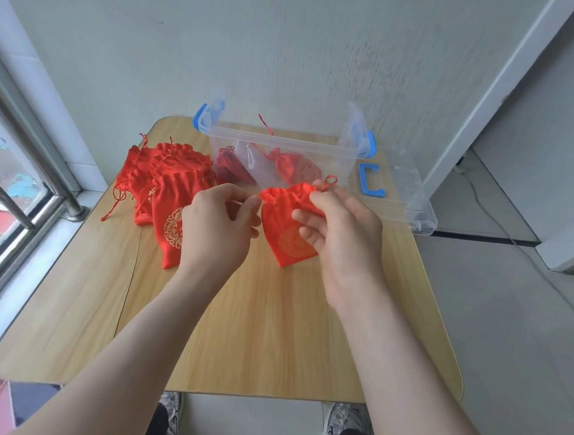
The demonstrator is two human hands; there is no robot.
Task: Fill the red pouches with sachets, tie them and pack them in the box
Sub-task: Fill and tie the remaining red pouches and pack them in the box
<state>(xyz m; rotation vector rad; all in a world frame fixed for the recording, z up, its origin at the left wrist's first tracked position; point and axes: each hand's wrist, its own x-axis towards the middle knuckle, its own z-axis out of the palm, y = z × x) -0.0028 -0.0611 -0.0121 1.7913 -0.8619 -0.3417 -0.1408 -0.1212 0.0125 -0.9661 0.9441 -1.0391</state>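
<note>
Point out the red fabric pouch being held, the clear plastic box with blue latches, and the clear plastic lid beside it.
Held red fabric pouch [275,226]: head view, cloth body below gathered mouth.
Clear plastic box [284,142]: head view, front rim.
Clear plastic lid [404,191]: head view, flat top.

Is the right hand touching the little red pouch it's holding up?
Touching. The head view shows the right hand pinching the gathered top of the red pouch, its fingers curled onto the cloth with no gap.
</note>
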